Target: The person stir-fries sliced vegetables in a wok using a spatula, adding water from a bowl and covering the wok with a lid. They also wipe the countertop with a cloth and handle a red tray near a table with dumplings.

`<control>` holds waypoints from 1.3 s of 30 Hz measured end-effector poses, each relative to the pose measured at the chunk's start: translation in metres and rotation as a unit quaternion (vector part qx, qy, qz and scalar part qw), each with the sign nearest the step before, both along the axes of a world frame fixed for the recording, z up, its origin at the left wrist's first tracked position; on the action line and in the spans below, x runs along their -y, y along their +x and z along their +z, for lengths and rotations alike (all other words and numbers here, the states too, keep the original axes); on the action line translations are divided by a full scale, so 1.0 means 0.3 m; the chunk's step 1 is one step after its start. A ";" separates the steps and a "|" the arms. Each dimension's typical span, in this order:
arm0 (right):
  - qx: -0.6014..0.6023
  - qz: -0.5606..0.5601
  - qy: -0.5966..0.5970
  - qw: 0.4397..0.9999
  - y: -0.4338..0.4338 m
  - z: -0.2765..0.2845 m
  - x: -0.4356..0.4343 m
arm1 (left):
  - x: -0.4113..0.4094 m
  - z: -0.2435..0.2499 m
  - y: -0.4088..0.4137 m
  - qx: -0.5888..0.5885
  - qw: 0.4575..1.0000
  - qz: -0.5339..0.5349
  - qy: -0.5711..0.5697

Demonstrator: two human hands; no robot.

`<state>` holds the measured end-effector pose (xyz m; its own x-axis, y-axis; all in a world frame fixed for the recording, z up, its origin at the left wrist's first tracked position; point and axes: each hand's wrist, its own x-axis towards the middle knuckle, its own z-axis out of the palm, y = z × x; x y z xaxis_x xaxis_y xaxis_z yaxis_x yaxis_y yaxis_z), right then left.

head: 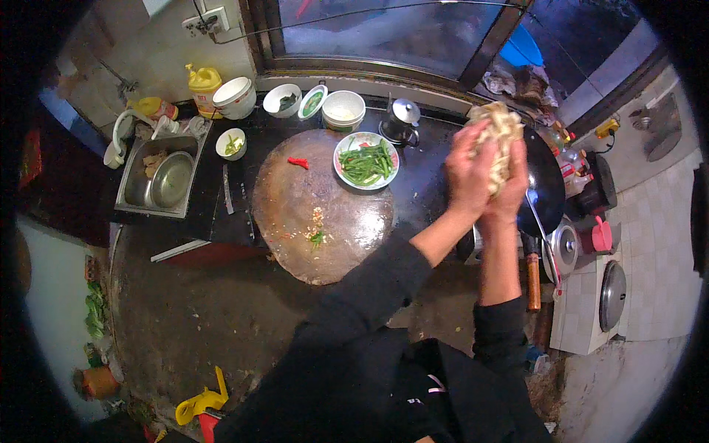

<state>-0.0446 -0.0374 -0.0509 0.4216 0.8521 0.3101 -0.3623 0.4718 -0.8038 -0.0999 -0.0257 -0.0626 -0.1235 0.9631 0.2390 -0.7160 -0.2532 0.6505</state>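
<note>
My left hand [471, 169] and my right hand [510, 177] are pressed around a crumpled, yellowish-beige cloth [498, 141], just left of a dark wok [540, 183]. The cloth's exact folds are blurred. A metal-handled utensil [536, 213] leans over the wok's near side. To the left, a patterned bowl of cut green vegetables [365, 163] stands on the edge of a round wooden chopping board [288, 205]. Red chili pieces [298, 163], chopped bits [317, 219] and some green scraps [317, 238] lie on that board.
A knife [227, 191] lies left of the board, near a small bowl [231, 144]. Behind stand stacked white bowls [343, 111] and a metal-lidded pot [403, 117]. A steel sink [155, 212] holds a metal basin [173, 180]. Bottles [576, 166] and a lidded pot [566, 246] flank the wok.
</note>
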 end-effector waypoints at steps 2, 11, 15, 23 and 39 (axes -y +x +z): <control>0.113 -0.100 -0.009 0.989 0.198 0.048 -0.022 | -0.043 0.051 0.179 -0.012 1.000 -0.018 -0.003; 0.231 -0.283 -0.201 0.909 0.758 -0.001 -0.026 | -0.104 0.054 0.509 0.082 0.975 -0.202 -0.034; -0.035 -0.160 -0.089 0.983 0.727 -0.003 0.004 | -0.033 -0.020 0.234 0.048 0.986 -0.157 -0.004; -0.175 0.193 -0.238 0.936 -0.082 -0.232 0.183 | 0.221 -0.771 -0.867 -0.730 0.630 0.248 -0.095; -0.299 0.304 -0.534 0.730 -0.489 -1.018 0.527 | 0.563 -0.992 -0.708 -0.678 0.726 0.043 0.110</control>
